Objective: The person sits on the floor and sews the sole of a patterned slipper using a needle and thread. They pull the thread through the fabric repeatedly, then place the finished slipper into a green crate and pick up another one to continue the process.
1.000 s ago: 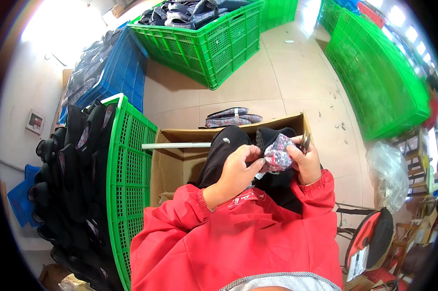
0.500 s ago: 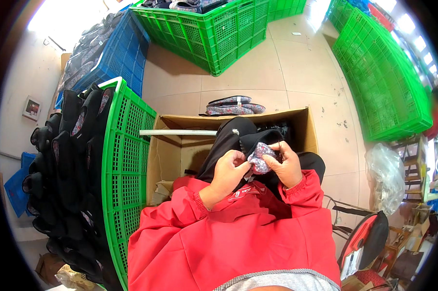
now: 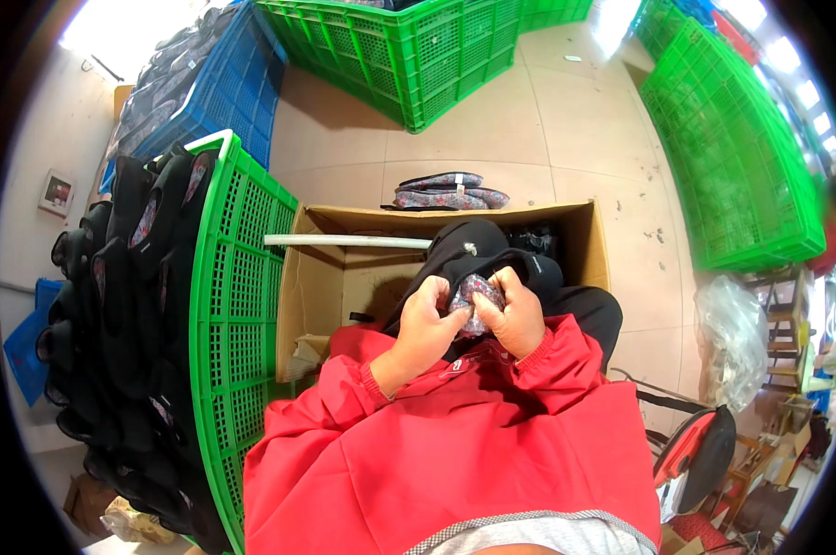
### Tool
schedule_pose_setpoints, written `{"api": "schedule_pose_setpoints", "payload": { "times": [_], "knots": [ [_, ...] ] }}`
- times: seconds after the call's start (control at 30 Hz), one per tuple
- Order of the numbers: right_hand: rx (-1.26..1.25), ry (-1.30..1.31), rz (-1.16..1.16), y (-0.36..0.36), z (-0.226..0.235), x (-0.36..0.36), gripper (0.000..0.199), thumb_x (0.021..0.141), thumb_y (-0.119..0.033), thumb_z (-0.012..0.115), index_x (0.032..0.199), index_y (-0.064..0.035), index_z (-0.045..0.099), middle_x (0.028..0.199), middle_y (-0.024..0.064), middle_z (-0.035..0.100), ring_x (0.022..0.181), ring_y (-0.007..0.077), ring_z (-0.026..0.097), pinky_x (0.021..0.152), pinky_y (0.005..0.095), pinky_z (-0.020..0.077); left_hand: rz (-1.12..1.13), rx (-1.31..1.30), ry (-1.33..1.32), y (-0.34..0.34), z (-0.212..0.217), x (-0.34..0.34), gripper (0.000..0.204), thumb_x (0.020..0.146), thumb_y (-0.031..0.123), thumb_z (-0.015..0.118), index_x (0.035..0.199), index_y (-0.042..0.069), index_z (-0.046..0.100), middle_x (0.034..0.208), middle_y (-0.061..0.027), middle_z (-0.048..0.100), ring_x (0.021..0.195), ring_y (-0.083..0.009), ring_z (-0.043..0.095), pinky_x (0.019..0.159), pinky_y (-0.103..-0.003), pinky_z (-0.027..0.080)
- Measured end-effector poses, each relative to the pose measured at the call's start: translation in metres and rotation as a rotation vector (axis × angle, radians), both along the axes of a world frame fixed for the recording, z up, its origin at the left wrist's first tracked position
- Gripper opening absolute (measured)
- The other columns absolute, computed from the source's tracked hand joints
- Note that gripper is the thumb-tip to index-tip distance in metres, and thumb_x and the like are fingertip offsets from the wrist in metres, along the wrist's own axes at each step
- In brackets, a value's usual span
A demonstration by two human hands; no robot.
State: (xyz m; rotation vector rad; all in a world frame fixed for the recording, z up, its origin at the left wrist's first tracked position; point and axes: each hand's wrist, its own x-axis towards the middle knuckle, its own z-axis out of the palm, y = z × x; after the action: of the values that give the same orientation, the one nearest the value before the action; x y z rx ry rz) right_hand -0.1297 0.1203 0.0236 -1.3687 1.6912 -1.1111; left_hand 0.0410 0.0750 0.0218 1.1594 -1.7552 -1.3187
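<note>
Over my lap, both hands grip a black fabric shoe (image 3: 540,270) by its crumpled grey-and-red floral part (image 3: 474,294). My left hand (image 3: 424,331) is closed on the left side of the floral cloth, thumb and fingers pinching it. On the right side, my right hand (image 3: 518,316) is closed too, its thumb pressing the cloth from above. The shoe's black body lies across my knee, partly hidden by my fingers. Just past the far edge of an open cardboard box (image 3: 309,277), a small stack of floral insoles (image 3: 448,196) lies on the floor.
To my left stands a green crate (image 3: 238,305) hung with many black shoes (image 3: 122,305). Behind it is a blue crate (image 3: 224,97). More green crates (image 3: 436,65) are ahead and at right. A white rod (image 3: 344,241) crosses the box. Clear plastic sheeting (image 3: 731,338) is at right.
Both hands have moved slightly left and closer together over the floral part. The right hand has shifted left and down, and the shoe has turned, its black part now pointing right.
</note>
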Motion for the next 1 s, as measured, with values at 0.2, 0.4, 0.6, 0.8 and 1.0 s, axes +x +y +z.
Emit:
{"api": "schedule_pose_setpoints", "payload": {
  "times": [0.2, 0.4, 0.6, 0.8, 1.0],
  "knots": [
    [-0.002, -0.010, -0.127, -0.023, -0.020, 0.003, 0.036, 0.088, -0.035, 0.066, 0.099, -0.0014, 0.056, 0.075, 0.0192, 0.063, 0.070, 0.0342, 0.065, 0.065, 0.0412, 0.0494, 0.101, -0.464, -0.191, -0.021, -0.003, -0.020, 0.023, 0.078, 0.004, 0.070, 0.095, 0.001, 0.055, 0.078, -0.0152, 0.059, 0.073, -0.0311, 0.061, 0.067, -0.041, 0.049],
    [-0.100, -0.072, -0.208, -0.030, -0.034, 0.009, 0.035, 0.088, -0.033, 0.068, 0.096, -0.0013, 0.056, 0.073, 0.0176, 0.062, 0.066, 0.0318, 0.063, 0.064, 0.0398, 0.0492, 0.097, -0.072, -0.163, -0.026, -0.006, -0.010, 0.030, 0.078, 0.017, 0.079, 0.091, 0.000, 0.059, 0.081, -0.0125, 0.059, 0.069, -0.0253, 0.059, 0.065, -0.038, 0.050],
    [-0.109, -0.104, -0.198, -0.028, -0.033, 0.010, 0.033, 0.088, -0.033, 0.067, 0.095, -0.0018, 0.057, 0.075, 0.0161, 0.063, 0.068, 0.0306, 0.063, 0.065, 0.0391, 0.0493, -0.048, -0.092, -0.118, -0.005, -0.012, 0.013, 0.029, 0.078, 0.010, 0.082, 0.093, 0.002, 0.059, 0.082, -0.0045, 0.057, 0.072, -0.0088, 0.058, 0.061, -0.027, 0.048],
    [-0.133, -0.196, -0.227, -0.023, -0.030, 0.019, 0.028, 0.087, -0.022, 0.069, 0.094, 0.0020, 0.057, 0.077, 0.0093, 0.060, 0.070, 0.0133, 0.056, 0.066, 0.0304, 0.0481, 0.010, -0.246, -0.172, 0.013, -0.019, 0.013, 0.035, 0.072, 0.015, 0.085, 0.089, 0.002, 0.057, 0.078, -0.0102, 0.055, 0.070, -0.0274, 0.057, 0.063, -0.037, 0.046],
    [-0.172, -0.227, -0.325, -0.025, -0.038, 0.025, 0.024, 0.087, -0.019, 0.069, 0.093, 0.0009, 0.057, 0.076, 0.0078, 0.059, 0.067, 0.0128, 0.053, 0.064, 0.0298, 0.0473, 0.013, -0.472, -0.131, 0.019, -0.004, 0.002, 0.028, 0.072, 0.002, 0.078, 0.086, 0.002, 0.053, 0.077, -0.0101, 0.053, 0.061, -0.0257, 0.057, 0.053, -0.036, 0.045]
  ]
}}
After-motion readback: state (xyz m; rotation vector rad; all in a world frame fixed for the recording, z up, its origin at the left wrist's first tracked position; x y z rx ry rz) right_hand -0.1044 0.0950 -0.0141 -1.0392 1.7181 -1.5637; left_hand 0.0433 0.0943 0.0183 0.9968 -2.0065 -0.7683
